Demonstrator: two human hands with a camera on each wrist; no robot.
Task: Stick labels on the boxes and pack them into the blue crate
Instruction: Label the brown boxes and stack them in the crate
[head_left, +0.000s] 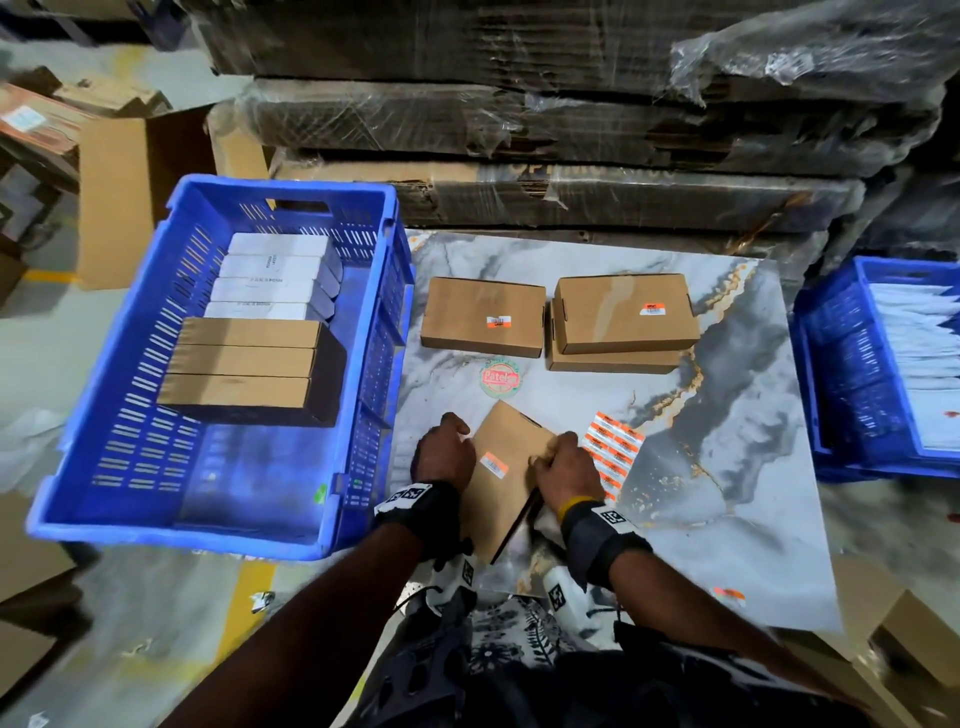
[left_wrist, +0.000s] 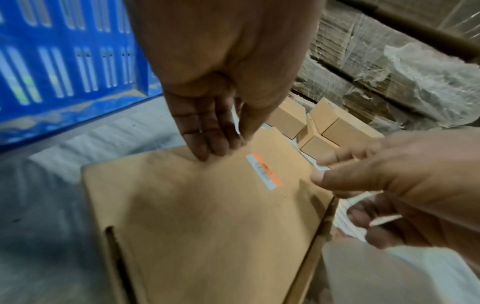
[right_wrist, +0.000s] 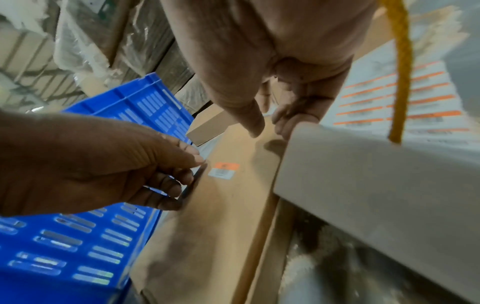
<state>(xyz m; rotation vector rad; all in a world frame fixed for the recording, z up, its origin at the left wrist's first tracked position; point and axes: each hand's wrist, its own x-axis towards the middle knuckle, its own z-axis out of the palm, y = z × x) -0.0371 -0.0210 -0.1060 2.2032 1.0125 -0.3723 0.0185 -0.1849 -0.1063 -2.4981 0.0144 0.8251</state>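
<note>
A flat brown box (head_left: 511, 483) lies tilted at the marble table's near edge, with an orange-and-white label (head_left: 493, 464) stuck on its top. My left hand (head_left: 447, 452) grips its left edge, thumb on top. My right hand (head_left: 563, 467) grips the right edge the same way. The wrist views show the box (left_wrist: 207, 216) (right_wrist: 223, 216), its label (left_wrist: 263, 171) and both hands' fingers curled round the edges. The blue crate (head_left: 156, 525) stands to the left, holding several white boxes and three brown ones. A label sheet (head_left: 615, 452) lies just right of my right hand.
A labelled brown box (head_left: 483, 322) and a stack of two (head_left: 626, 312) lie further back on the table (head_left: 727, 493). A second blue crate (head_left: 831, 364) with white packets stands at the right. Wrapped cardboard stacks (head_left: 571, 130) wall off the back. A round sticker (head_left: 500, 376) marks the tabletop.
</note>
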